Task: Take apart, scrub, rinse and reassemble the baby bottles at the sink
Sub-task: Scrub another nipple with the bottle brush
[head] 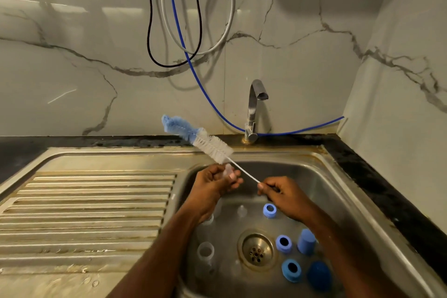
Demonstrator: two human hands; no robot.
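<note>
My left hand (215, 182) pinches a small clear teat (228, 171) over the steel sink (350, 198). My right hand (281, 190) grips the thin white wire handle of a bottle brush (210, 144), whose white and blue bristle head points up and left over the sink's back rim. On the sink floor lie three blue screw rings (270, 210), (283, 243), (292, 270), a pale blue cap (306, 241) and a dark blue cap (319, 275). A clear bottle (205, 253) stands at the lower left of the basin, another is partly hidden under my left wrist. A clear teat (242, 210) rests near the middle.
The drain (257, 250) sits mid-basin. A chrome tap (255, 109) stands behind the sink with no water running. A ribbed, wet draining board (84, 213) stretches left. Black, grey and blue hoses (183, 51) hang on the marble wall; the black counter (377, 181) edges the right side.
</note>
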